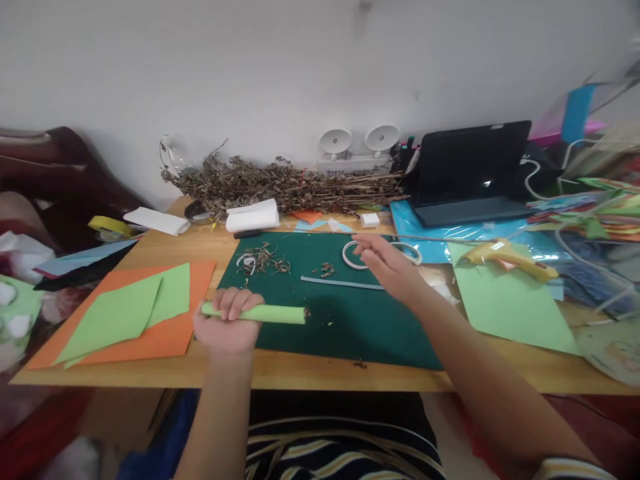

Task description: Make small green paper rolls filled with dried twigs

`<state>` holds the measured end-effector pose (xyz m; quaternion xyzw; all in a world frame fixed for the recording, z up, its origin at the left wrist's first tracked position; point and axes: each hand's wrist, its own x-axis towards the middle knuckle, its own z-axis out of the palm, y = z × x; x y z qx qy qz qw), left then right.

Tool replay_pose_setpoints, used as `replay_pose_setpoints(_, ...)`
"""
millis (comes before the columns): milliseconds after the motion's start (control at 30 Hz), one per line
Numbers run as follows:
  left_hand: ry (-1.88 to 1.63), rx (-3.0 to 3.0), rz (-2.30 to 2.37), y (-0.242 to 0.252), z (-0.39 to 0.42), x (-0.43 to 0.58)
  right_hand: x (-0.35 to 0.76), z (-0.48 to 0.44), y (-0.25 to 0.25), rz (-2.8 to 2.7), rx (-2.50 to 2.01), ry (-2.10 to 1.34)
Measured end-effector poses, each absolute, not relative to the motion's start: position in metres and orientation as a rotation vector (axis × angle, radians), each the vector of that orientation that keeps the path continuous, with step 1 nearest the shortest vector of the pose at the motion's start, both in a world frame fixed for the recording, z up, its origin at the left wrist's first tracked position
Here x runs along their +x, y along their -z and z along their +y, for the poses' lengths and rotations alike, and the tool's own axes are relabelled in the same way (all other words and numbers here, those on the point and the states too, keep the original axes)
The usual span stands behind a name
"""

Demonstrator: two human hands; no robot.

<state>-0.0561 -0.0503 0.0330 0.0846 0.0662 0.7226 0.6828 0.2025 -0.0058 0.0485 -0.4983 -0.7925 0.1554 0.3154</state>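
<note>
My left hand (231, 323) is wrapped around a light green paper tube (285, 314), held level above the near left part of a green cutting mat (320, 343). Brown dried bits show at the tube's right end. My right hand (387, 263) reaches over the mat's far right side, its fingers loosely stretched and the thumb apart, with nothing visible in it. Partly behind it lie a white ring-shaped roll (351, 261) and a thin stick (425, 238). A grey-blue strip (340, 283) lies below its fingers. Dried stem pieces (267, 259) are heaped on the mat's far left.
Orange paper (203, 280) with green sheets (115, 313) on top covers the table's left. Along the wall runs a bundle of dried plants (280, 183). A black tablet (473, 167) stands at the back right, near a yellow glue gun (507, 259) on green paper (515, 307).
</note>
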Motion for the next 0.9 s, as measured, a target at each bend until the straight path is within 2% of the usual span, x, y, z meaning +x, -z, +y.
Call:
replay_pose_setpoints(67, -1.651, 0.142, 0.168, -0.015, -0.051, -0.073, 0.207, 0.013, -0.037, -2.245, -1.543, -0.346)
replay_pose_setpoints(367, -1.7, 0.191, 0.153, 0.02, -0.043, -0.089, 0.163, 0.054, 0.0, -2.576, -1.699, -0.318)
replay_pose_setpoints(667, -1.791, 0.219, 0.207, 0.022, -0.042, -0.085, 0.166, 0.059, 0.007, -2.742, -1.522, -0.271)
replay_pose_setpoints(900, -1.835, 0.143, 0.199, 0.019, -0.042, -0.085, 0.165, 0.058, 0.007, -2.654, -1.408, -0.284)
